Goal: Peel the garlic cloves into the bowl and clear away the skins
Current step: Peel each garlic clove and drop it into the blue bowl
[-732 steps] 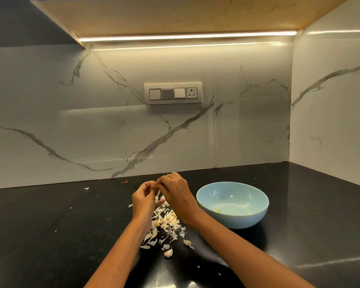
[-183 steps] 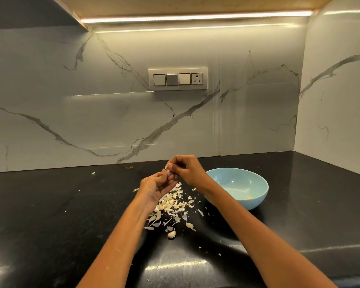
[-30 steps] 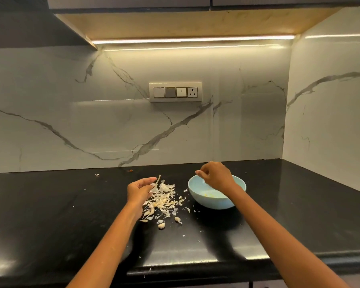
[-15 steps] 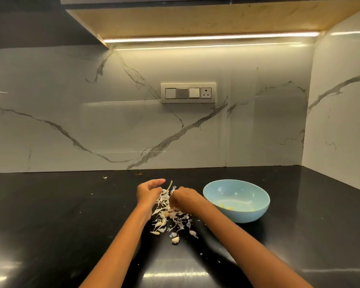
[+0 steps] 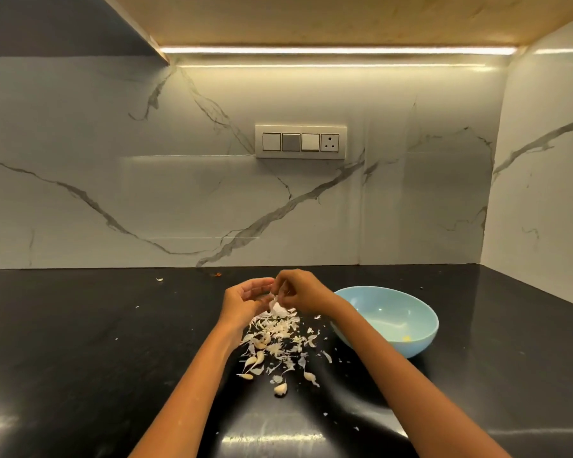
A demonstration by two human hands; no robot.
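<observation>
A garlic clove with its papery skin part-lifted is held between two hands above a black worktop, just left of a pale blue bowl. The left hand cups the clove from below with fingers curled, while the right hand pinches at the skin, its grip pressed together on the loose flap.

The job looks roughly midway. A yellowish peeled piece lies in the bowl near its right wall; how many more are in there cannot be told. Under the hands spreads a heap of skins, and a few whole-looking cloves lie at its near edge, seemingly not yet peeled. None of the skins appears cleared away.

Stray flakes lie scattered well apart from the heap, toward the marble backsplash, and will need gathering too. A switch panel sits on that wall under a strip light. Nothing stands between hands and bowl.
</observation>
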